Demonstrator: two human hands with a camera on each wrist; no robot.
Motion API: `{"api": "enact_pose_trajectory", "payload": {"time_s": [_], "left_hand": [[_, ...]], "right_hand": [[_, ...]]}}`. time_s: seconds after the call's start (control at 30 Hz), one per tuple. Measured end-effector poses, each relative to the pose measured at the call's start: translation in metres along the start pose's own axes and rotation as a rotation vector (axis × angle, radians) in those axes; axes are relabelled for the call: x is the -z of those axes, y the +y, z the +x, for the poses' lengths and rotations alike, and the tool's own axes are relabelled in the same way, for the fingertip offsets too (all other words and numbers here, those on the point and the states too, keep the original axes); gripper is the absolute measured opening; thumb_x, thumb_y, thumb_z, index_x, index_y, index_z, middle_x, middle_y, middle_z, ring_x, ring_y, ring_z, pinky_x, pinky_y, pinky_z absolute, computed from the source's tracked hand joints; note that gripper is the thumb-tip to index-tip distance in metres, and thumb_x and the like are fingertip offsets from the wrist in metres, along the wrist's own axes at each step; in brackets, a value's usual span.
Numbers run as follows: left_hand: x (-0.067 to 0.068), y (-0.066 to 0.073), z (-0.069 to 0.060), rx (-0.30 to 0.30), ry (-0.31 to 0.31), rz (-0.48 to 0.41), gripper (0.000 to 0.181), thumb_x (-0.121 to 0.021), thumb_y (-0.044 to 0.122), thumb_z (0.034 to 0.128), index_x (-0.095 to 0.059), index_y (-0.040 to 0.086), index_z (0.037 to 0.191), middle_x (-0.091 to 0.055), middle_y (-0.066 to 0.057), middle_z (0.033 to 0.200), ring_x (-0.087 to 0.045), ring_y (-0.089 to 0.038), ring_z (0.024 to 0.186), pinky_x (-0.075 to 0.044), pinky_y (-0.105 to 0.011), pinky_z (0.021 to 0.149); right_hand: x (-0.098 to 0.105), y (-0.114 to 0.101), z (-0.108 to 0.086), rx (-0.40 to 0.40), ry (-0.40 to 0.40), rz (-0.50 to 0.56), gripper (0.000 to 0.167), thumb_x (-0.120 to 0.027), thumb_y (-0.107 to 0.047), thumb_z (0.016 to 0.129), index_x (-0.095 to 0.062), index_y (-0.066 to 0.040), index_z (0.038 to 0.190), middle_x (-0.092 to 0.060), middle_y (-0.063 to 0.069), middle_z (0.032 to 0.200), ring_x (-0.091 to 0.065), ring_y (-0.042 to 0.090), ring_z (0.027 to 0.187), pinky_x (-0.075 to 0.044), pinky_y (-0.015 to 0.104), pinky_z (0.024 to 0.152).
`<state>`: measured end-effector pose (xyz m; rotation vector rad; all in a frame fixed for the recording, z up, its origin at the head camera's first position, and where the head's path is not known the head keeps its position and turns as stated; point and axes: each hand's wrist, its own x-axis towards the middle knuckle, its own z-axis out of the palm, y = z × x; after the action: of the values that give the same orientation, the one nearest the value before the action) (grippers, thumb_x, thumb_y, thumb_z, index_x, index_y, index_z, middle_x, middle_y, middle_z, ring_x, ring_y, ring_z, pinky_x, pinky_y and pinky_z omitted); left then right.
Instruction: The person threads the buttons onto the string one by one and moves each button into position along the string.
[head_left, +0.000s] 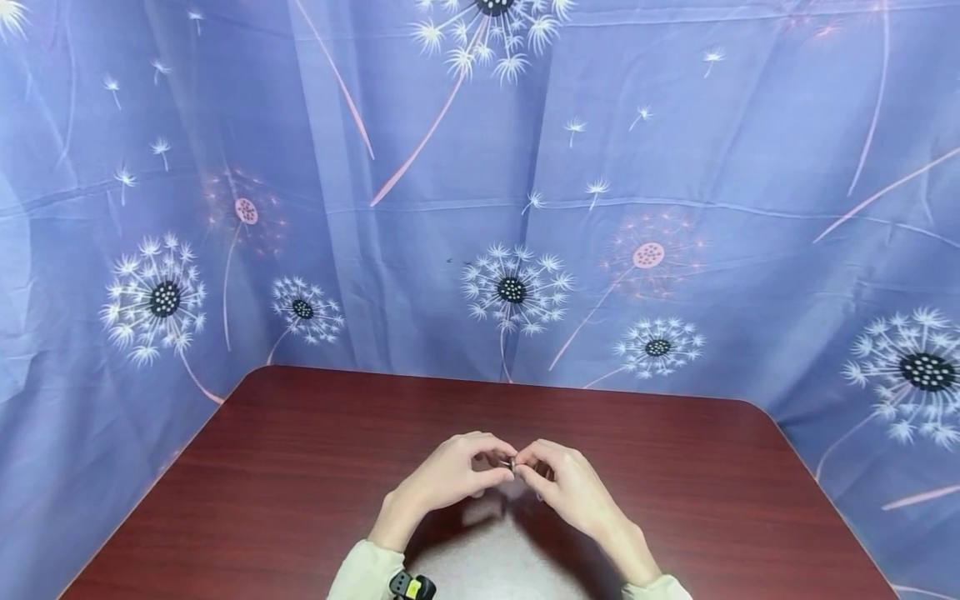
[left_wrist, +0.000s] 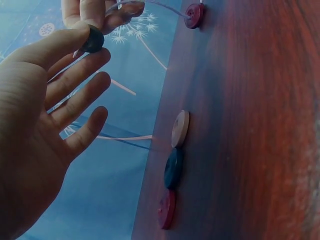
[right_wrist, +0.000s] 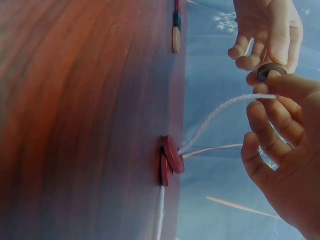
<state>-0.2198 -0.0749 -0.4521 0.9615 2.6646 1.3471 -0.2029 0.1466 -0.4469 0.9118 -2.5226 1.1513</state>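
My left hand (head_left: 453,473) pinches a dark round button (left_wrist: 93,40) between thumb and index finger, while its other fingers spread. Facing it, my right hand (head_left: 572,487) pinches a white cord (right_wrist: 220,111) near its end, thumb and fingertips up against the button. Whether the cord passes through a hole is hidden by the fingers. From the right hand the cord drops to two red buttons (right_wrist: 173,154) that overlap on the table, then runs on past them. In the head view both hands meet above the middle of the table, and the button is barely visible.
A beige button (left_wrist: 180,128), a dark teal button (left_wrist: 173,168) and another red button (left_wrist: 167,209) lie in a row on the reddish-brown table (head_left: 300,450). Blue dandelion-print cloth (head_left: 420,275) hangs around the table's far and side edges. A black band (head_left: 412,586) circles the left sleeve.
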Motion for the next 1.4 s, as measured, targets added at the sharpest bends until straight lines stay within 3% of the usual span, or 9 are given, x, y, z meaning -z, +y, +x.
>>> {"api": "enact_pose_trajectory", "payload": {"time_s": [0.23,0.4,0.5,0.77,0.97,1.2,1.4], "left_hand": [[-0.0003,0.0000,0.0000,0.009,0.018,-0.063,0.022,-0.069,0.034,0.0930,-0.073,0.024,0.112,-0.067,0.011,0.092,-0.068,-0.018,0.065,-0.056,-0.025,0.058],[0.0011,0.0010,0.0017,-0.011,0.106,0.012,0.016,-0.067,0.030,0.0947,-0.076,0.024,0.107,-0.070,0.016,0.091,-0.065,-0.002,0.079,-0.054,-0.022,0.076],[0.0017,0.0014,0.0019,0.006,0.126,0.005,0.012,-0.069,0.031,0.0936,-0.076,0.026,0.101,-0.071,0.017,0.089,-0.063,0.002,0.081,-0.053,-0.021,0.077],[0.0006,0.0026,0.0022,0.021,0.129,-0.041,0.007,-0.070,0.032,0.0926,-0.075,0.027,0.095,-0.069,0.015,0.083,-0.063,-0.001,0.072,-0.054,-0.021,0.066],[-0.0011,0.0036,0.0025,0.052,0.101,-0.119,0.007,-0.070,0.030,0.0932,-0.074,0.026,0.096,-0.068,0.010,0.083,-0.067,-0.026,0.059,-0.054,-0.027,0.048],[-0.0021,0.0033,0.0023,0.051,0.090,-0.126,0.006,-0.069,0.030,0.0935,-0.073,0.026,0.096,-0.068,0.010,0.082,-0.066,-0.032,0.057,-0.053,-0.027,0.048],[-0.0026,0.0032,0.0024,0.041,0.099,-0.123,0.008,-0.069,0.031,0.0938,-0.073,0.026,0.097,-0.067,0.008,0.081,-0.065,-0.032,0.057,-0.053,-0.026,0.047]], "right_hand": [[-0.0011,-0.0016,-0.0005,0.010,-0.003,-0.003,0.010,-0.068,-0.014,0.094,-0.068,-0.024,0.096,-0.060,-0.016,0.079,-0.050,-0.004,0.060,-0.046,0.018,0.054],[-0.0009,-0.0021,-0.0001,0.029,-0.009,0.017,0.012,-0.068,-0.014,0.093,-0.069,-0.022,0.103,-0.064,-0.015,0.082,-0.052,-0.004,0.062,-0.048,0.019,0.056],[-0.0010,-0.0030,-0.0001,0.019,-0.011,0.022,0.012,-0.071,-0.017,0.091,-0.069,-0.021,0.102,-0.064,-0.014,0.080,-0.054,-0.005,0.060,-0.049,0.019,0.056],[-0.0011,-0.0036,-0.0004,-0.005,-0.007,0.001,0.013,-0.075,-0.023,0.089,-0.067,-0.023,0.099,-0.063,-0.016,0.076,-0.055,-0.004,0.059,-0.049,0.019,0.056],[-0.0002,-0.0027,-0.0008,-0.022,-0.007,-0.004,0.017,-0.076,-0.031,0.087,-0.067,-0.024,0.099,-0.063,-0.016,0.075,-0.055,-0.003,0.061,-0.049,0.019,0.058],[0.0007,-0.0041,-0.0009,-0.059,-0.002,-0.030,0.022,-0.077,-0.035,0.085,-0.068,-0.024,0.101,-0.063,-0.017,0.075,-0.055,-0.004,0.062,-0.049,0.019,0.059],[-0.0007,-0.0035,-0.0006,-0.037,-0.001,-0.019,0.027,-0.077,-0.030,0.086,-0.067,-0.024,0.110,-0.063,-0.017,0.076,-0.055,-0.004,0.063,-0.050,0.019,0.060]]}}
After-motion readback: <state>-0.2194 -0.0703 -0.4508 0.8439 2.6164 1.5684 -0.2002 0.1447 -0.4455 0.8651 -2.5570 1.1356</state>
